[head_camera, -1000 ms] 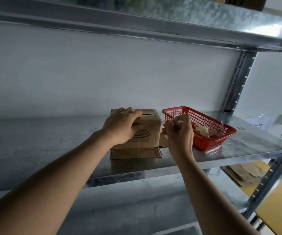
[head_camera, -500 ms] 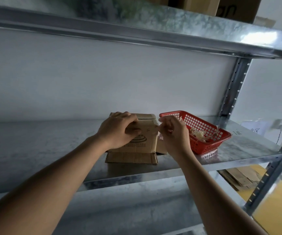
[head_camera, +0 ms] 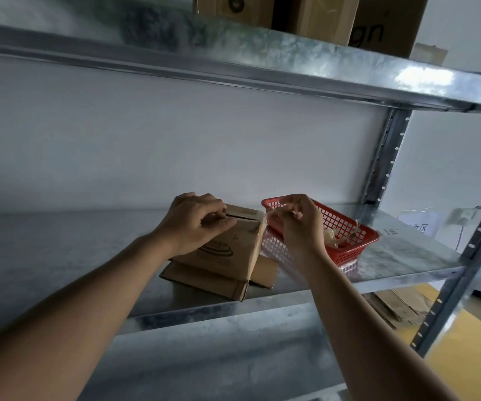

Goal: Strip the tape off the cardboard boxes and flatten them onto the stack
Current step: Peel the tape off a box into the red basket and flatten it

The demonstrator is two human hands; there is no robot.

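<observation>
One box (head_camera: 219, 250) sits on one flat cardboard (head_camera: 204, 280). The left hand (head_camera: 195, 224) grips its top. The right hand (head_camera: 297, 224) pinches tape (head_camera: 271, 213) beside one red basket (head_camera: 346, 235).

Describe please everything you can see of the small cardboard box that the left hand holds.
The small cardboard box is brown corrugated card with a dark oval print on its near face. It stands tilted on the metal shelf, its bottom flaps splayed open beneath it. Pale tape runs along its top. The left hand curls over its top edge; the right hand pinches a tape strip at its right top corner, beside the red basket.
</observation>
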